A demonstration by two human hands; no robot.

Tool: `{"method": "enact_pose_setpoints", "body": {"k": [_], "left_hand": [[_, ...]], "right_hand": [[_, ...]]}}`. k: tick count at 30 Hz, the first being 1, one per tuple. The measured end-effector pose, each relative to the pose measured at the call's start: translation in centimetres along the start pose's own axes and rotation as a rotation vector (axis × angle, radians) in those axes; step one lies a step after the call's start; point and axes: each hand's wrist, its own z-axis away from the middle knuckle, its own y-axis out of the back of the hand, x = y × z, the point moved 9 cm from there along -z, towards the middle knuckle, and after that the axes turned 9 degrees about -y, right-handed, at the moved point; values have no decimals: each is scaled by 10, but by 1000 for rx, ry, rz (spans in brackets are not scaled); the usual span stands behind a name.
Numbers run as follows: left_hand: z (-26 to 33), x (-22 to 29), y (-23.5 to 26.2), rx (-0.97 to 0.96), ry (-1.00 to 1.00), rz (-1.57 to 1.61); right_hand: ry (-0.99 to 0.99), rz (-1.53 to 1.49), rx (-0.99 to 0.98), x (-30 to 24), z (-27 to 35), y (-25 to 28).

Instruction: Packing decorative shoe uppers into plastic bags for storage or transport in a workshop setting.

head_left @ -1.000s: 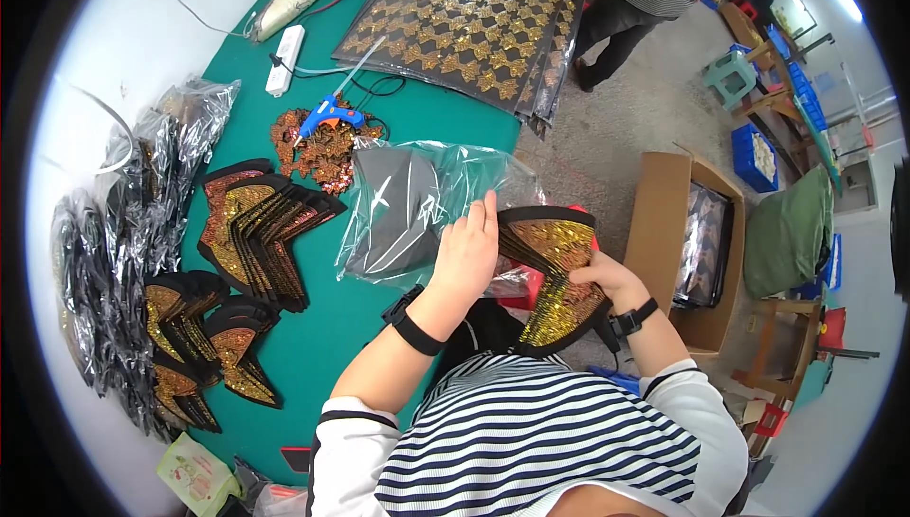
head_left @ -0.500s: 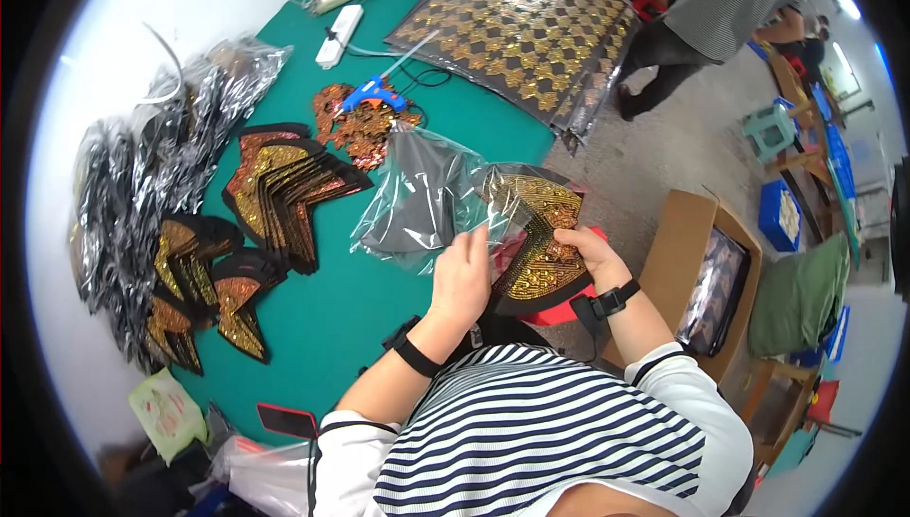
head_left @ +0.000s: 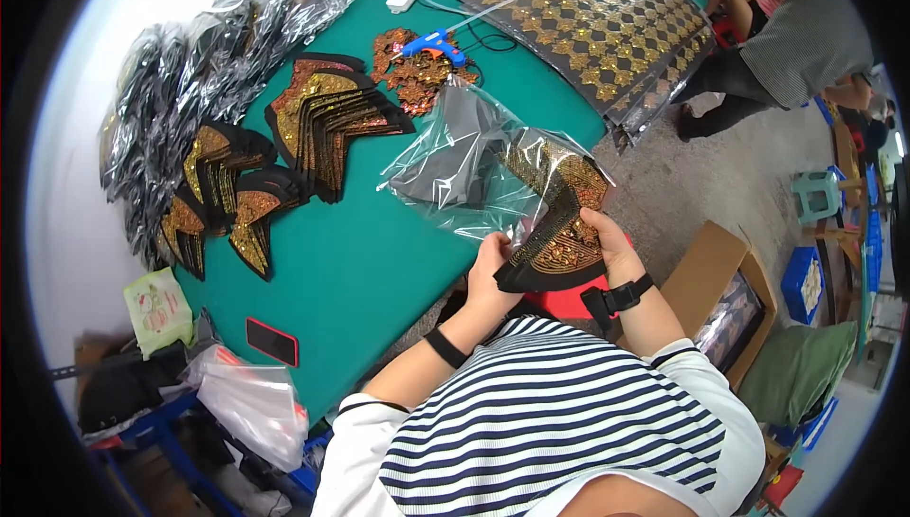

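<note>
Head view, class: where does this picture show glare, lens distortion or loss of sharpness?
Head view: glare streaks the clear plastic bag that both hands, left hand and right hand, hold with the gold-and-black embroidered piece; the green table bends from fisheye distortion; the rim is black-vignetted; the striped shirt is softer; light is even, with faint shadows.

Striped shirt [head_left: 559, 413], black wristbands [head_left: 445, 347]

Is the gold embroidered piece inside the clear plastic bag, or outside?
Partly in: the embroidered piece has its upper part under the clear bag; its lower edge sticks out.
</note>
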Motion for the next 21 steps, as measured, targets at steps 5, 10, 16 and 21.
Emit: {"method": "enact_pose_setpoints", "body": {"k": [5, 10, 16, 21], "left_hand": [[-19, 8, 3, 367, -213, -341], [-25, 15, -6, 354, -201, -347], [-24, -9, -1, 259, -1, -35], [12, -1, 35, 367, -118, 100]], "right_hand": [[1, 57, -29, -2, -5, -6], [-53, 80, 16, -8, -4, 1], [3, 155, 16, -10, -5, -20], [6, 142, 57, -26, -11, -4]]}}
